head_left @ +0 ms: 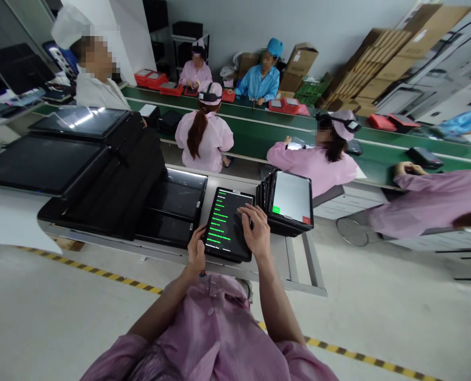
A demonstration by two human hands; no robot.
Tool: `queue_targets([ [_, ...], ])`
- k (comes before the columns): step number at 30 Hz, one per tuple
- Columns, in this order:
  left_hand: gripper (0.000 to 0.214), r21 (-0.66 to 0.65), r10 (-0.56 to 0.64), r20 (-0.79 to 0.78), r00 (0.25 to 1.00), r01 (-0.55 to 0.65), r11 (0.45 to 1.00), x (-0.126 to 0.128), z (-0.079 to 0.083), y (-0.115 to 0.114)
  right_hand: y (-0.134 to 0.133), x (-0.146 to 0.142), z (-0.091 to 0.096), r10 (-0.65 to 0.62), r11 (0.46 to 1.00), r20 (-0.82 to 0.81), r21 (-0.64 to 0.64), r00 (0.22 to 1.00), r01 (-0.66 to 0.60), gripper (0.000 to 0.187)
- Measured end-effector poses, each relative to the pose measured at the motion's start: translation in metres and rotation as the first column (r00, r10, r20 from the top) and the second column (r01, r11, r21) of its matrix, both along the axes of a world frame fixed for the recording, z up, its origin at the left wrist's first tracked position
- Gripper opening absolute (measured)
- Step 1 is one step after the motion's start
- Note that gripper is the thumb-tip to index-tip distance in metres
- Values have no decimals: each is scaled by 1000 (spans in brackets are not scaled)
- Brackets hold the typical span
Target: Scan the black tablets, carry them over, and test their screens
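Note:
A black tablet (pixel 228 225) lies in front of me on the metal cart, its dark screen lit with lines of green and white text. My left hand (pixel 196 247) grips its lower left edge, thumb toward the front. Over the right part of the screen is my right hand (pixel 256 227), fingers stretched out and holding nothing; whether a fingertip touches the glass I cannot tell. Just right of it stands a stack of tablets, the top tablet (pixel 292 194) showing a pale screen with a green and a red patch. Dark tablets (pixel 175 203) lie to the left.
Large stacked black tablets (pixel 45 159) rise at the left. Past the cart (pixel 255 272) runs a green conveyor (pixel 251 132) with red trays (pixel 150 78) and several people seated along it. Cardboard boxes (pixel 394 58) lean at the back right. Yellow-black tape (pixel 100 273) crosses the floor.

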State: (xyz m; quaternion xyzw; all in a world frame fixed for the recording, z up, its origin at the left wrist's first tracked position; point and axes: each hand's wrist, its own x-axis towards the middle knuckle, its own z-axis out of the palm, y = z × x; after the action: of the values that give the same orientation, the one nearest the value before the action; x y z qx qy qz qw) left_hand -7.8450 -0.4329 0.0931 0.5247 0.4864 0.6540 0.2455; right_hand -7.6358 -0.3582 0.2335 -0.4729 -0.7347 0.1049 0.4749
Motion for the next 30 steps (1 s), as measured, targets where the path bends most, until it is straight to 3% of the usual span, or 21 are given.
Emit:
queue_targets([
  [11, 57, 2, -20, 33, 999, 20, 1000, 1, 1, -1, 6, 5, -7, 21, 999, 75, -39, 997, -18, 31],
  [16, 53, -72, -2, 49, 999, 5, 997, 1, 8, -5, -6, 14, -10, -113, 985, -113, -144, 987, 96, 38],
  [19, 52, -140, -12, 44, 999, 18, 990, -5, 26, -2, -17, 23, -21, -222, 958, -180, -223, 958, 180, 45],
  [22, 51, -254, -29, 21, 999, 33, 967, -17, 53, 5, -24, 32, -41, -288, 916, -226, -349, 930, 199, 54],
  [26, 42, -436, -51, -87, 995, 8, 900, -28, 88, 15, -22, 43, -63, -318, 805, -357, -590, 878, 52, 70],
  [30, 36, -496, -73, -141, 987, -7, 869, -24, 107, 18, -12, 49, -65, -359, 736, -443, -676, 822, -43, 78],
])
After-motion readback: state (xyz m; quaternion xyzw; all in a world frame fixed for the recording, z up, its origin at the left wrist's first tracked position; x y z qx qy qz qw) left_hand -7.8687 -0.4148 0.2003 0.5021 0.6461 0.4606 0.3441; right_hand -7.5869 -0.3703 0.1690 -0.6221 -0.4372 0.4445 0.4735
